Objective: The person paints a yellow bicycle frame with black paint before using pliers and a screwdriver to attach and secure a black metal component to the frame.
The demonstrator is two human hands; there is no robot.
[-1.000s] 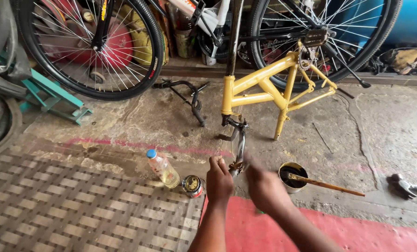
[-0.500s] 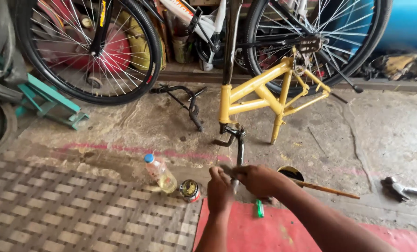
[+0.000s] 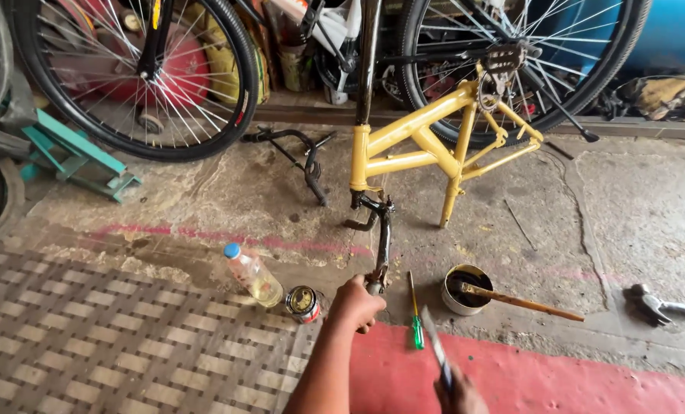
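1. You are gripping the near end of the dark fork (image 3: 381, 245) with your left hand (image 3: 355, 303), fingers wrapped tight around it, near the middle of the floor.
2. The fork's long axis is running from your fist away toward the yellow bicycle frame (image 3: 427, 146), which is standing further back.
3. Your right hand (image 3: 457, 395), at the near edge, is closed on a thin blurred tool (image 3: 435, 349) that is pointing up and away; its kind cannot be told.
4. The fork's gripped end is lying to the far left of that tool, with the green screwdriver (image 3: 415, 322) between them; the left hand is the nearer one.
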